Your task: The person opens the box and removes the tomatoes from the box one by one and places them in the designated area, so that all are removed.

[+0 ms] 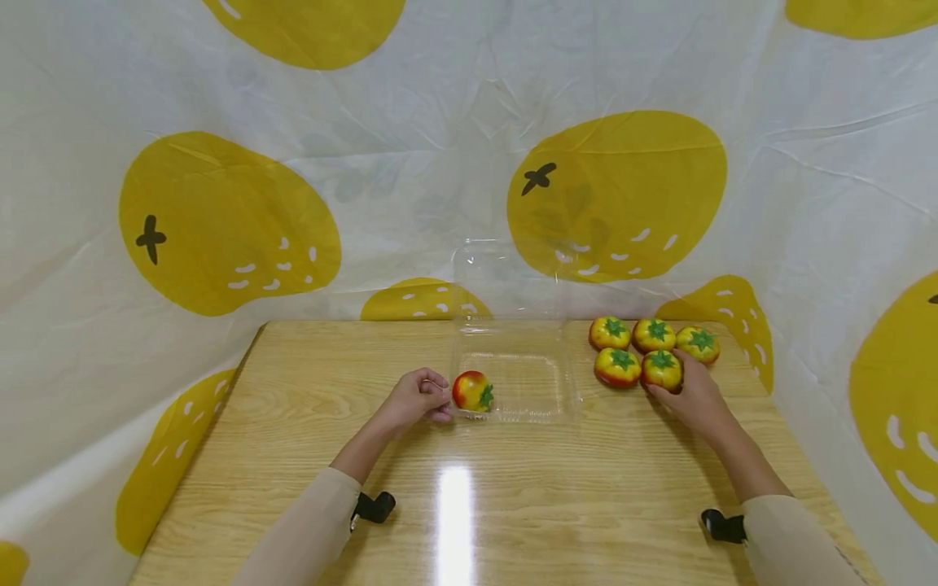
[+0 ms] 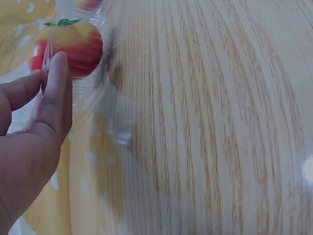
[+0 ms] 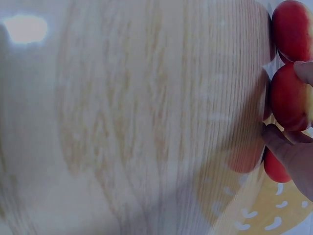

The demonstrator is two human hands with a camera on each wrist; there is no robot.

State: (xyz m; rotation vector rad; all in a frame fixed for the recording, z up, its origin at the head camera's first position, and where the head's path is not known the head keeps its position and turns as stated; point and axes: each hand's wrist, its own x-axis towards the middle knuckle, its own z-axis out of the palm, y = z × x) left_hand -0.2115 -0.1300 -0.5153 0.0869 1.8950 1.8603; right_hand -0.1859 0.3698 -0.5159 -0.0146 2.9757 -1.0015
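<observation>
A clear plastic clamshell box (image 1: 523, 415) lies on the table with its lid (image 1: 506, 281) raised at the back. Inside its left front corner a red-yellow persimmon (image 1: 471, 392) with a green leafy top is tipped on its side. My left hand (image 1: 419, 399) pinches the box's left wall between thumb and fingers; that persimmon (image 2: 85, 51) appears through the plastic in the left wrist view. To the right of the box, my right hand (image 1: 690, 392) has thumb and fingers around the sides of a front-row persimmon (image 1: 662, 370). In the right wrist view this persimmon (image 3: 288, 98) sits between the fingers.
Beside the held one stand several more persimmons (image 1: 617, 368) in two close rows, leaf side up. A white cloth (image 1: 410, 203) printed with big yellow fruits hangs behind the wooden table (image 1: 330, 358) and along its sides.
</observation>
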